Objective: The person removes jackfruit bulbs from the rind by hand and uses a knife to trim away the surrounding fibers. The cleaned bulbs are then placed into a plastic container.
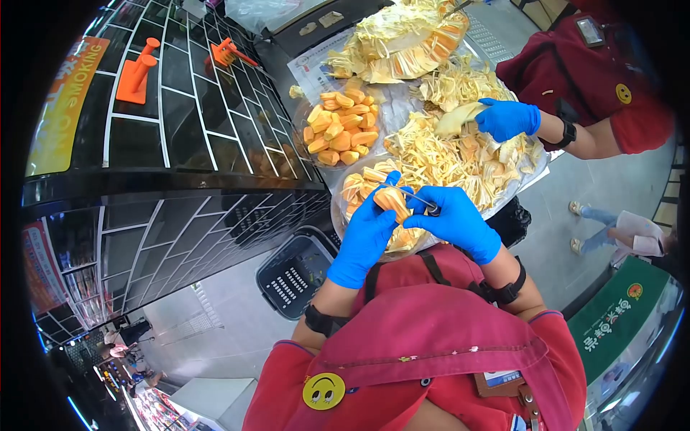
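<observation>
My left hand, in a blue glove, is closed around an orange jackfruit pod. My right hand, gloved in blue too, grips a small knife by its dark handle, and the thin blade reaches across the top of the pod. Both hands are close together above the near edge of a heap of pale yellow jackfruit strands. More pods lie just beyond my left hand. Farther back, a plastic-lined container of peeled orange pods stands at the left.
A large opened jackfruit piece rests at the back. At the right, a co-worker's blue-gloved hand touches a pale jackfruit piece. A dark basket is on the floor at left, beside a black tiled wall. A black bag hangs right.
</observation>
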Tool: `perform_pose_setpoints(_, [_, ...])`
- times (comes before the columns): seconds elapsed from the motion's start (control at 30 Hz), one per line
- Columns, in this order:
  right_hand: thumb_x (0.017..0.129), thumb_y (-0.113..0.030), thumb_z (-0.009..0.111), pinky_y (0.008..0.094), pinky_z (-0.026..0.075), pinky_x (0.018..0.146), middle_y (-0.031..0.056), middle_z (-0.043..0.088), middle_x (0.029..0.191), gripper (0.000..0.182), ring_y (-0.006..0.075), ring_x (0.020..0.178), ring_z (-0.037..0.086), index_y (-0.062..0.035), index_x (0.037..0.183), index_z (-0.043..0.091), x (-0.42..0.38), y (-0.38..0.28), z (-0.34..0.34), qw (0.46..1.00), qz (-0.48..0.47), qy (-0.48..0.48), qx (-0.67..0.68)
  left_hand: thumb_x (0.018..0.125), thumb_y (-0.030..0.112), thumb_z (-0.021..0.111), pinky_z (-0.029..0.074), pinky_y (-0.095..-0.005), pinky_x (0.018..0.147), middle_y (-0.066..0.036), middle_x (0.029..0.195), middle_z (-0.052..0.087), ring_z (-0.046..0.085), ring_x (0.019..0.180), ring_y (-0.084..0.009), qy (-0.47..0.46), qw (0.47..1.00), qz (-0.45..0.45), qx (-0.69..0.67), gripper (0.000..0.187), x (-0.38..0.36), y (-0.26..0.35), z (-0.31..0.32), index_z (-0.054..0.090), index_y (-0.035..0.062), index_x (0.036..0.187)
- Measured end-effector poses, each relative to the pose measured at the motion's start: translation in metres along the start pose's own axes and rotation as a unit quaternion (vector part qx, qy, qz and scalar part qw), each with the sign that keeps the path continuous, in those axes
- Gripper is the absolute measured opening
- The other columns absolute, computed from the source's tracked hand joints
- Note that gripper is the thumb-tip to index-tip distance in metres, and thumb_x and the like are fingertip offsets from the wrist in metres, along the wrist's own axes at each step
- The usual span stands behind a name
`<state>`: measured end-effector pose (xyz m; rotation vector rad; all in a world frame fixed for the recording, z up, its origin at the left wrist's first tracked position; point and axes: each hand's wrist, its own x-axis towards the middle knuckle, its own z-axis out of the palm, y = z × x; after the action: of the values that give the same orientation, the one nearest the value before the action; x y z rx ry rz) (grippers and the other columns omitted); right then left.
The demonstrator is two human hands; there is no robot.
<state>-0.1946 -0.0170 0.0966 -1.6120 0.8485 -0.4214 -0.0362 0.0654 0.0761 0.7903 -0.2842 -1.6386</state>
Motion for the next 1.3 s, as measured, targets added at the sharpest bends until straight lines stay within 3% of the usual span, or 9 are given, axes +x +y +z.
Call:
perform_pose_setpoints(0.2, [0.072, -0.018, 0.069, 0.0277, 0.045, 0.055, 0.008, 0.06, 0.066, 0.02, 0.0153, 0.058, 0.057, -0.003, 0.083, 0.062, -0.001, 0.005, -0.011, 0.999, -0.041, -0.016, -0.029, 0.08, 0.0, 0.056, 0.037, -0.0369, 0.098, -0.011, 0.132, 0.038, 0.044, 0.117, -0.0266, -0.006, 0.996, -0.002, 0.092, 0.057, 0.001, 0.002, -0.007, 0.031, -0.0018, 0.131])
perform_pose_setpoints(0.27, [0.075, -0.017, 0.066, 0.0271, 0.045, 0.055, 0.0101, 0.06, 0.067, 0.017, 0.0162, 0.057, 0.057, -0.0028, 0.083, 0.062, 0.002, 0.0, -0.018, 0.989, -0.036, 0.138, -0.028, 0.08, 0.001, 0.057, 0.038, -0.0384, 0.097, -0.012, 0.132, 0.039, 0.044, 0.117, -0.0284, -0.036, 0.994, -0.013, 0.1, 0.057, 0.0, 0.006, -0.01, 0.031, -0.0018, 0.131])
perform_pose_setpoints(0.4, [0.076, -0.02, 0.066, 0.0274, 0.047, 0.057, 0.0103, 0.061, 0.069, 0.02, 0.0169, 0.059, 0.059, -0.003, 0.087, 0.063, 0.011, 0.009, -0.031, 0.972, 0.01, 0.197, -0.127, 0.078, 0.003, 0.059, 0.04, -0.0402, 0.095, -0.013, 0.131, 0.04, 0.045, 0.116, -0.0303, -0.069, 0.995, -0.01, 0.076, 0.059, 0.0, 0.008, -0.008, 0.032, -0.0011, 0.13])
perform_pose_setpoints(0.6, [0.073, -0.026, 0.07, 0.0281, 0.047, 0.058, 0.0086, 0.061, 0.075, 0.043, 0.0168, 0.064, 0.059, -0.0064, 0.109, 0.057, 0.002, -0.005, -0.011, 0.984, 0.028, 0.159, -0.075, 0.08, 0.004, 0.058, 0.038, -0.0356, 0.097, -0.012, 0.132, 0.037, 0.043, 0.118, -0.024, -0.039, 0.998, -0.024, -0.037, 0.059, 0.003, 0.004, -0.012, 0.03, 0.0002, 0.132])
perform_pose_setpoints(0.7, [0.072, -0.026, 0.071, 0.0279, 0.046, 0.059, 0.007, 0.061, 0.074, 0.035, 0.0143, 0.065, 0.058, -0.0029, 0.096, 0.061, 0.004, -0.01, 0.002, 0.998, -0.027, 0.049, -0.038, 0.081, 0.003, 0.057, 0.039, -0.0332, 0.096, -0.01, 0.134, 0.035, 0.043, 0.117, -0.021, -0.02, 0.999, -0.017, -0.018, 0.06, 0.003, -0.001, -0.008, 0.028, 0.0004, 0.133])
perform_pose_setpoints(0.83, [0.076, -0.018, 0.065, 0.026, 0.047, 0.061, 0.0069, 0.064, 0.074, 0.021, 0.0103, 0.068, 0.058, -0.0009, 0.089, 0.064, 0.007, 0.01, -0.001, 0.994, 0.031, 0.043, 0.097, 0.081, 0.001, 0.055, 0.039, -0.0315, 0.096, -0.009, 0.135, 0.034, 0.044, 0.115, -0.0193, -0.024, 0.999, 0.009, -0.042, 0.06, 0.0, 0.003, -0.008, 0.026, -0.0003, 0.134])
perform_pose_setpoints(1.07, [0.073, -0.016, 0.068, 0.0265, 0.046, 0.059, 0.0057, 0.055, 0.079, 0.028, 0.0167, 0.065, 0.056, -0.0115, 0.099, 0.063, 0.004, -0.012, -0.012, 0.986, -0.103, 0.111, -0.076, 0.079, -0.005, 0.052, 0.039, -0.0308, 0.095, -0.01, 0.136, 0.034, 0.044, 0.116, -0.0169, -0.007, 0.982, 0.051, 0.184, 0.058, -0.001, 0.009, -0.004, 0.03, -0.0011, 0.133])
perform_pose_setpoints(1.23, [0.074, -0.015, 0.067, 0.0276, 0.046, 0.06, 0.0055, 0.054, 0.078, 0.018, 0.0168, 0.068, 0.056, -0.0067, 0.088, 0.061, 0.011, -0.008, -0.002, 0.996, -0.092, 0.008, 0.006, 0.076, -0.009, 0.052, 0.037, -0.0321, 0.096, -0.01, 0.136, 0.035, 0.044, 0.116, -0.0174, -0.003, 0.969, 0.055, 0.242, 0.062, -0.001, 0.008, 0.008, 0.03, -0.0004, 0.133])
perform_pose_setpoints(1.3, [0.075, -0.014, 0.066, 0.0275, 0.046, 0.061, 0.0056, 0.055, 0.077, 0.015, 0.0158, 0.068, 0.057, -0.0052, 0.085, 0.059, 0.012, -0.002, 0.0, 0.996, -0.074, 0.047, 0.02, 0.077, -0.008, 0.052, 0.037, -0.0324, 0.097, -0.01, 0.136, 0.035, 0.043, 0.117, -0.0185, -0.001, 0.967, 0.062, 0.247, 0.062, -0.001, 0.008, 0.004, 0.029, -0.0004, 0.134])
